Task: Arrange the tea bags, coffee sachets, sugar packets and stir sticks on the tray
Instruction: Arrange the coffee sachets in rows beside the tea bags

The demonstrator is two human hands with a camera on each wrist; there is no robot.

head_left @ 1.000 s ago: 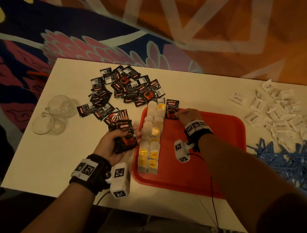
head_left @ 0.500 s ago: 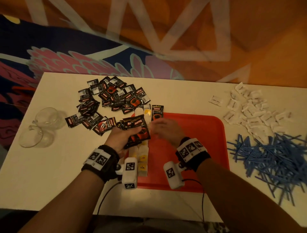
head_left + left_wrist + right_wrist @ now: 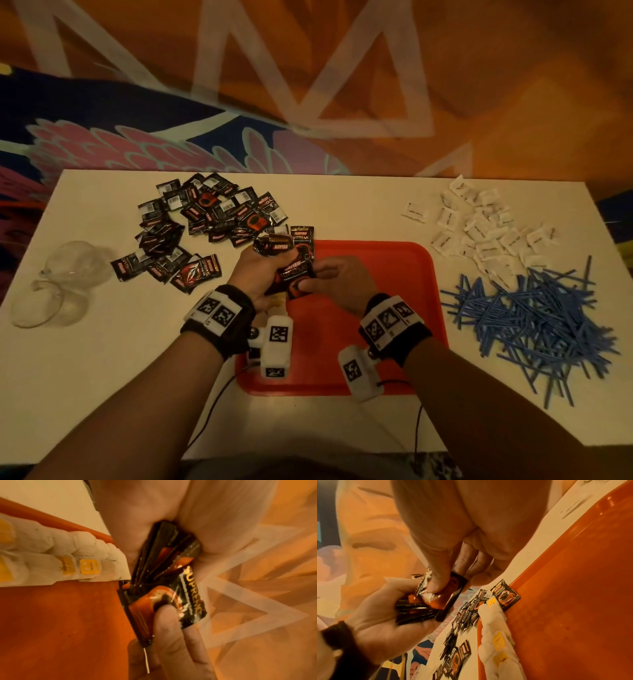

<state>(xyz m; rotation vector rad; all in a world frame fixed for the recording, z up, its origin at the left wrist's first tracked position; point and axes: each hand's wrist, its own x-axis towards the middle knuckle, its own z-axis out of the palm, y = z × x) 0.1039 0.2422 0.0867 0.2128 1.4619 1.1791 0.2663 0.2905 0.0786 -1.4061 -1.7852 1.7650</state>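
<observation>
Landmark: red tray (image 3: 394, 274)

Left of tray: two clear glass cups (image 3: 65, 281) on white table (image 3: 102, 359), then loose coffee sachets (image 3: 205, 219), too many to count

Left hand (image 3: 260, 274) grips stack of sachets (image 3: 286, 263) over tray's left edge; stack count unclear

Change: right hand (image 3: 339, 284) has left far corner of tray, now pinches front sachet (image 3: 443, 596) of stack

On tray: one sachet (image 3: 506, 596) at far left corner; two rows of tea bags (image 3: 72, 561)

Right of tray: sugar packets (image 3: 479, 222), blue stir sticks (image 3: 534, 315), too many to count
</observation>
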